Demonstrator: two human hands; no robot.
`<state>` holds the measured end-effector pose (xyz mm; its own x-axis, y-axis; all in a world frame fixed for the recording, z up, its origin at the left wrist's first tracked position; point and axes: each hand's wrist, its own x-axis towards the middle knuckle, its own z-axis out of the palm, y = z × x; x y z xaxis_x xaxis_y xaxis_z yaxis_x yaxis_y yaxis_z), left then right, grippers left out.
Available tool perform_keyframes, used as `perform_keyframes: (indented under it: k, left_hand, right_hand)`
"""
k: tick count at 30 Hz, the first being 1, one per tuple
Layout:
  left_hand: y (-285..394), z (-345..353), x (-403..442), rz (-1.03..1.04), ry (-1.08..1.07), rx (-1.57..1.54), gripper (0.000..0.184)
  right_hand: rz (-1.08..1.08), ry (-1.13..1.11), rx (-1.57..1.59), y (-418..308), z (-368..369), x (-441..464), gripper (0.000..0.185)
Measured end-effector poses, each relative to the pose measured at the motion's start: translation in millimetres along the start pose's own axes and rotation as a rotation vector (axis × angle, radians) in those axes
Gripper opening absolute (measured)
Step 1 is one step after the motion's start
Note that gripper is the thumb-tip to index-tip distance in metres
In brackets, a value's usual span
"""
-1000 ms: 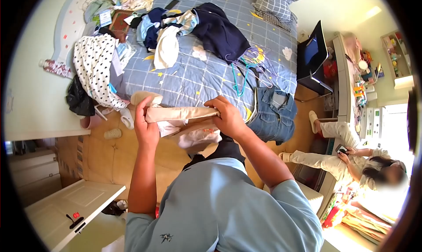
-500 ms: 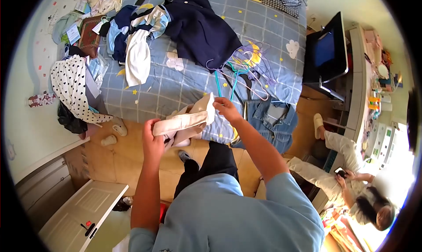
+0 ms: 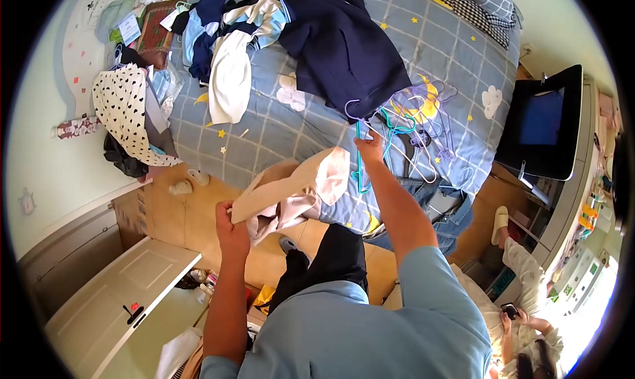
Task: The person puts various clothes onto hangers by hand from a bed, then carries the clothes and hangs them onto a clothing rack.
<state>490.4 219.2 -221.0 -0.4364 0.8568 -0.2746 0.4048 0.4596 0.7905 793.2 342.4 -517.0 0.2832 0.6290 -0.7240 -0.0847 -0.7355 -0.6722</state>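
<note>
My left hand (image 3: pixel 233 228) is closed on the waistband end of a pale pink-beige garment (image 3: pixel 291 187). The garment spreads across to the right and hangs over the near edge of the bed, its lower part bunched in folds. My right hand (image 3: pixel 370 147) has its fingers closed on a teal hanger (image 3: pixel 360 174) at the near side of a hanger pile. Purple, white and teal hangers (image 3: pixel 423 124) lie tangled just beyond it. A dark navy garment (image 3: pixel 347 45) rests behind them, and a denim garment (image 3: pixel 440 204) lies right of my forearm.
The bed (image 3: pixel 278 141) carries a white and blue garment pile (image 3: pixel 228 81) and a brown patterned case (image 3: pixel 157 35). A heart-print cloth (image 3: pixel 122 101) hangs at the left corner. A monitor (image 3: pixel 542 118) stands at right. Another person (image 3: pixel 522 326) sits there with a phone. A white door (image 3: pixel 126 293) stands lower left.
My right hand has let go of the garment and moved up and right to the teal hanger. The garment droops from my left hand. The view has shifted.
</note>
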Motion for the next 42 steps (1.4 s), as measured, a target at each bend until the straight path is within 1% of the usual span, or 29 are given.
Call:
perform_keyframes:
  k: [1, 2, 4, 5, 6, 7, 9, 11, 12, 13, 15, 16, 17, 19, 20, 23, 24, 25, 28, 29, 30, 34, 37, 38, 39, 41, 42]
  left_hand:
    - [2, -2, 2, 0.001, 0.015, -0.02, 0.014]
    - [-1, -4, 5, -0.014, 0.035, -0.041, 0.014]
    - [-9, -8, 8, -0.043, 0.079, -0.091, 0.016]
    - [-8, -15, 7, -0.027, 0.072, -0.06, 0.016]
    - [-5, -20, 8, -0.003, 0.068, -0.034, 0.017]
    - [-1, -24, 9, 0.022, 0.066, -0.009, 0.018]
    - [13, -35, 4, 0.064, 0.082, -0.038, 0.019]
    - [14, -49, 3, 0.116, 0.099, -0.069, 0.021]
    - [1, -55, 6, 0.143, 0.11, -0.083, 0.022]
    - [-6, -67, 5, 0.162, 0.124, -0.092, 0.023]
    - [-3, -87, 2, 0.237, 0.14, -0.01, 0.026]
    - [-3, -96, -1, 0.216, 0.164, -0.002, 0.027]
    - [-4, -105, -1, 0.204, 0.183, 0.005, 0.027]
    - [0, -125, -9, 0.178, 0.211, 0.038, 0.028]
    - [3, -135, -15, 0.161, 0.222, 0.064, 0.028]
    - [-5, -166, -32, 0.159, 0.246, 0.115, 0.029]
    - [-4, -176, -41, 0.151, 0.246, 0.135, 0.029]
    - [-5, -186, -49, 0.143, 0.243, 0.158, 0.029]
    - [-20, -209, -69, 0.198, 0.267, 0.153, 0.03]
    - [-23, -216, -78, 0.213, 0.27, 0.146, 0.03]
    - [-29, -221, -86, 0.302, 0.312, 0.15, 0.03]
    - [-38, -242, -124, 0.415, 0.341, 0.193, 0.03]
    - [-46, -241, -155, 0.442, 0.322, 0.149, 0.03]
    - [-50, -238, -163, 0.469, 0.318, 0.118, 0.031]
    - [-47, -240, -175, 0.428, 0.254, 0.092, 0.031]
    - [-44, -245, -194, 0.424, 0.166, 0.013, 0.03]
    - [-38, -252, -204, 0.414, 0.173, 0.064, 0.028]
  right_hand:
    - [0.024, 0.02, 0.009, -20, -2, -14, 0.065]
    - [-0.268, 0.158, -0.155, 18, 0, 13, 0.043]
    - [-0.315, 0.212, -0.124, 0, -10, -5, 0.036]
    - [-0.335, 0.243, -0.11, -7, -19, -24, 0.033]
    - [-0.333, 0.208, -0.075, -37, -26, -62, 0.027]
    - [-0.403, 0.195, -0.068, -37, -33, -76, 0.026]
    - [-0.397, 0.063, 0.024, -23, -47, -102, 0.02]
    - [-0.572, -0.082, 0.161, -21, -50, -153, 0.015]
    - [-0.541, -0.208, 0.203, -20, -49, -174, 0.011]
    - [-0.584, -0.277, 0.318, -35, -38, -200, 0.018]
    - [-0.622, -0.253, 0.046, -87, -32, -251, 0.022]
    - [-0.63, -0.332, 0.089, -101, -28, -265, 0.024]
    - [-0.718, -0.379, 0.129, -111, -22, -279, 0.02]
    - [-0.725, -0.537, 0.042, -127, -33, -328, 0.02]
    - [-0.777, -0.552, -0.011, -127, -37, -352, 0.02]
    - [-0.798, -0.692, -0.106, -119, -45, -424, 0.019]
    - [-0.689, -0.768, -0.09, -110, -43, -439, 0.019]
    - [-0.725, -0.799, -0.166, -106, -36, -458, 0.018]
    - [-0.733, -0.774, -0.37, -80, -6, -505, 0.018]
    - [-0.748, -0.777, -0.353, -78, 5, -527, 0.02]
    - [-0.772, -0.777, -0.416, -73, 14, -542, 0.021]
    - [-0.889, -0.691, -0.637, -60, 53, -589, 0.023]
    - [-1.006, -0.654, -0.556, -42, 87, -605, 0.022]
    - [-0.989, -0.632, -0.577, -40, 99, -608, 0.018]
    - [-1.075, -0.593, -0.576, -32, 110, -605, 0.017]
    - [-1.246, -0.513, -0.571, -17, 128, -594, 0.015]
    - [-1.28, -0.55, -0.532, -21, 130, -597, 0.013]
